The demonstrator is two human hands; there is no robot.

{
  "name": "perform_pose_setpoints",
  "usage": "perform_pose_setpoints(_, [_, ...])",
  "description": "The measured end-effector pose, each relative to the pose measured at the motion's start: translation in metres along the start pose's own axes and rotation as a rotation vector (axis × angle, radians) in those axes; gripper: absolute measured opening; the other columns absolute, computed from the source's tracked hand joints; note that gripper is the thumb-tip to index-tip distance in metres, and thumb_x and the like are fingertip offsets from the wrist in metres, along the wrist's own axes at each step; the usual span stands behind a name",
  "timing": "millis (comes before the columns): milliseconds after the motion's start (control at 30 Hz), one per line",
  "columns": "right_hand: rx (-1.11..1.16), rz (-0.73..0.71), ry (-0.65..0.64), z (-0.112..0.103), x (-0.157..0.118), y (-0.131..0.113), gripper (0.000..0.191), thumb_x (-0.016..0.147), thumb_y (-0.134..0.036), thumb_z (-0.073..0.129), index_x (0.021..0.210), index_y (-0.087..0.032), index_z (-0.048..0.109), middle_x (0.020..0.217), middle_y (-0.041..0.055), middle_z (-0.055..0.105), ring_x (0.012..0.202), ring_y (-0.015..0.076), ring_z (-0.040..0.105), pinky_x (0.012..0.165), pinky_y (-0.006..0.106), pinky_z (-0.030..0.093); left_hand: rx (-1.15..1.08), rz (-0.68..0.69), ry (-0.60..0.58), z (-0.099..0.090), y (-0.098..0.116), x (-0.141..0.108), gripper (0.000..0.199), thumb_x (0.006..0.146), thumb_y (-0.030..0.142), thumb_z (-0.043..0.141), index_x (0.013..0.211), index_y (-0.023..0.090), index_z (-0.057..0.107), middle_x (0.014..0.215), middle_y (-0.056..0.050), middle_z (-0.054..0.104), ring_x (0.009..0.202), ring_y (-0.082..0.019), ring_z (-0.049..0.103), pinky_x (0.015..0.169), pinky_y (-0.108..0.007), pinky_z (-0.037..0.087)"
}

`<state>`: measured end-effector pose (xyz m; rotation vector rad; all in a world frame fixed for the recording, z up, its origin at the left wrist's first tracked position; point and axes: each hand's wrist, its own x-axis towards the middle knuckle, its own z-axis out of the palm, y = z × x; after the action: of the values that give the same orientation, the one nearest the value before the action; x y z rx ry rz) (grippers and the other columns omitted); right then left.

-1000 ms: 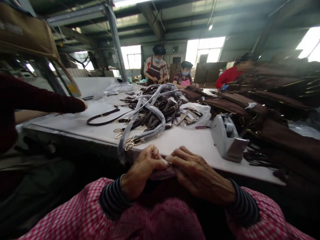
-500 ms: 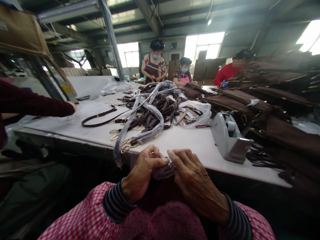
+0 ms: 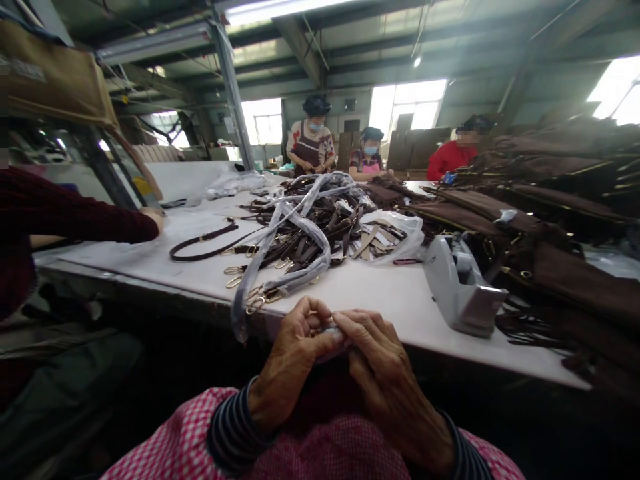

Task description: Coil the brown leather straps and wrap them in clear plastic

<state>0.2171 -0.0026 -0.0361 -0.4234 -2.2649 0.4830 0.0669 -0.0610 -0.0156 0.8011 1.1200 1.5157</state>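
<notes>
My left hand (image 3: pixel 295 353) and my right hand (image 3: pixel 383 373) meet in front of the table's near edge. Between them is a small plastic-wrapped bundle (image 3: pixel 330 353), mostly covered by the fingers; both hands are closed on it. Just beyond, a long strap in clear plastic (image 3: pixel 315 260) loops over a pile of dark brown straps (image 3: pixel 295 233) with gold clips, one end hanging over the edge. A grey tape dispenser (image 3: pixel 463 287) stands to the right of my hands.
An open plastic bag of beige and white pieces (image 3: pixel 385 237) lies mid-table. Brown bags (image 3: pixel 565 267) are heaped at the right. A co-worker's sleeve (image 3: pixel 85 207) reaches in at the left. Three people are across the white table (image 3: pixel 140 257).
My fingers have closed in over the bundle, so less of it shows, and my hands are nearer together. The view has tilted up slightly. The co-worker's hand at left has shifted a little.
</notes>
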Motion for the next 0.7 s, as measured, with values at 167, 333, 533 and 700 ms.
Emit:
perform_pose_setpoints(167, [0.068,0.100,0.113,0.004,-0.005,-0.001,0.054,0.096,-0.004,0.048,0.146,-0.024,0.048,0.137,0.0063,0.061,0.127,0.0225,0.053,0.108,0.040,0.046,0.068,0.026,0.012,0.001,0.002,0.000,0.031,0.077,0.019,0.077,0.103,0.018,0.062,0.091,-0.002,0.070,0.090,-0.019,0.067,0.082,-0.032,0.050])
perform_pose_setpoints(333, [0.086,0.080,0.224,0.005,-0.006,0.002,0.040,0.098,-0.008,0.053,0.133,-0.024,0.060,0.134,0.0062,0.063,0.129,0.0227,0.054,0.109,0.038,0.046,0.102,0.057,0.031,0.008,0.009,-0.001,0.026,0.074,0.022,0.079,0.097,0.015,0.070,0.090,-0.004,0.073,0.088,-0.020,0.067,0.081,-0.031,0.050])
perform_pose_setpoints(533, [0.104,0.033,0.228,-0.010,-0.003,0.007,0.031,0.099,-0.008,0.056,0.124,-0.025,0.064,0.122,0.0054,0.068,0.117,0.0211,0.060,0.098,0.033,0.053,0.174,0.053,0.062,0.008,0.013,-0.005,0.021,0.073,0.026,0.081,0.089,0.015,0.074,0.086,-0.004,0.075,0.082,-0.018,0.065,0.079,-0.030,0.049])
perform_pose_setpoints(700, [0.105,-0.023,0.060,-0.027,0.004,0.017,0.036,0.099,-0.004,0.055,0.126,-0.026,0.062,0.112,0.0039,0.070,0.103,0.0211,0.063,0.087,0.033,0.055,0.192,0.012,0.071,0.005,0.009,-0.006,0.022,0.071,0.027,0.081,0.088,0.015,0.074,0.085,-0.005,0.076,0.081,-0.020,0.066,0.078,-0.031,0.049])
